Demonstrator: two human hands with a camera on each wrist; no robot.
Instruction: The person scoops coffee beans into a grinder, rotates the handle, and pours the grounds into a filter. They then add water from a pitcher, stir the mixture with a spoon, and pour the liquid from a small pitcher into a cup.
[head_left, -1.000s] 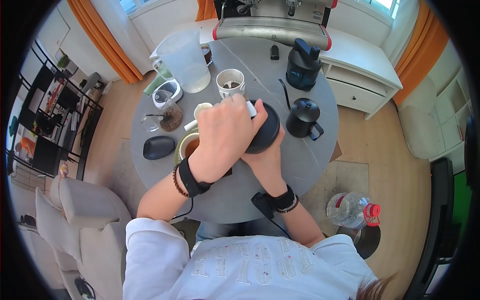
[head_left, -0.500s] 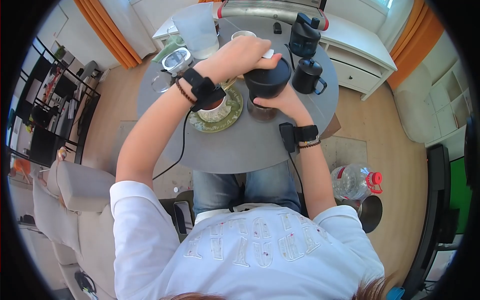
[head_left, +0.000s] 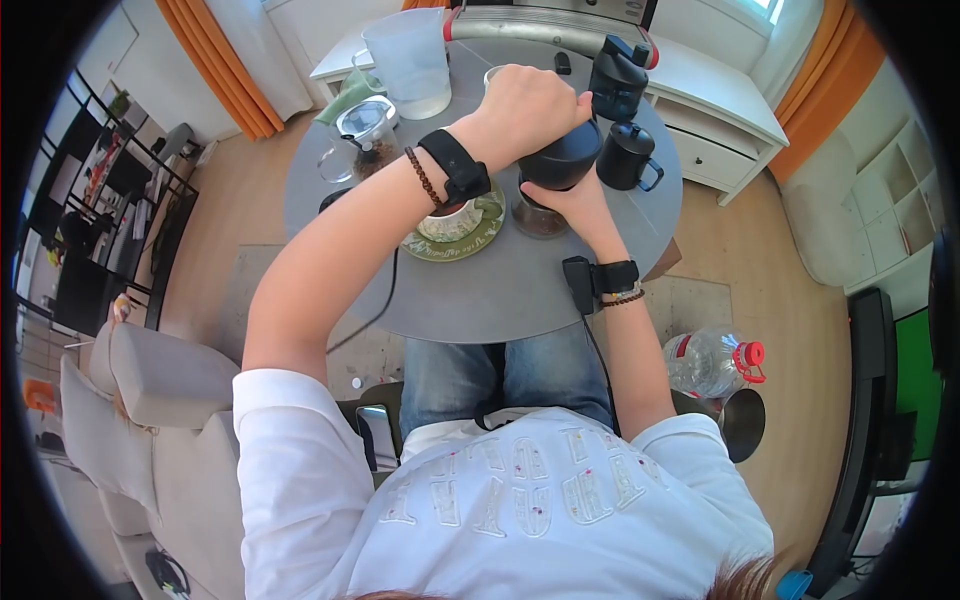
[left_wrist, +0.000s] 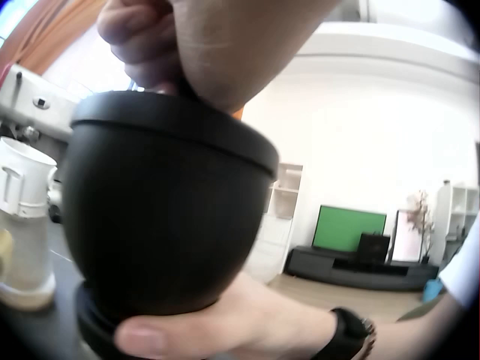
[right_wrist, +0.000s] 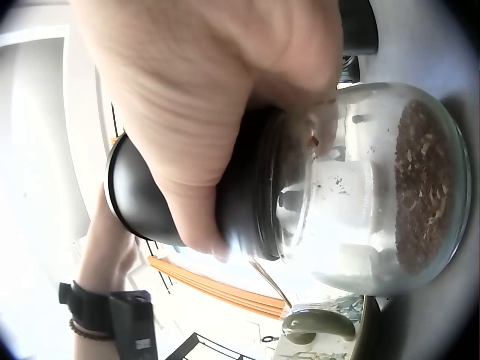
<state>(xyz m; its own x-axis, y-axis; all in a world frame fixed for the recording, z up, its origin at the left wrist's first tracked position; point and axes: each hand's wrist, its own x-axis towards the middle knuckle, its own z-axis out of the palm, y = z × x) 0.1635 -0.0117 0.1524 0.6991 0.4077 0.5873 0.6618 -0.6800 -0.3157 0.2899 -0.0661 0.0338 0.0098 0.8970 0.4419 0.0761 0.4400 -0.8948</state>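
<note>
A hand coffee grinder with a black bowl-shaped top (head_left: 563, 163) stands upright near the middle of the table. My left hand (head_left: 530, 112) is curled over its top and grips the crank handle, largely hidden under the fingers. Around the neck below the black bowl (left_wrist: 165, 210), my right hand (head_left: 582, 208) holds the grinder, thumb across the front. Beneath that hand is the glass jar (right_wrist: 341, 217), with brown coffee grounds (right_wrist: 424, 187) at its bottom. Just left of the jar, a patterned cup (head_left: 447, 224) sits on a green saucer (head_left: 480, 238), partly covered by my left forearm.
A black gooseneck kettle (head_left: 626, 160) and a dark appliance (head_left: 618, 82) stand right of the grinder. Toward the back left are a clear pitcher (head_left: 408, 68) and a glass vessel of brown contents (head_left: 376, 155). The round table's front edge (head_left: 480, 340) lies before my lap.
The head view has tilted and shifted, so the table sits higher in it. My left hand has moved about over the grinder's top, its wrist turning; my right hand keeps holding the neck.
</note>
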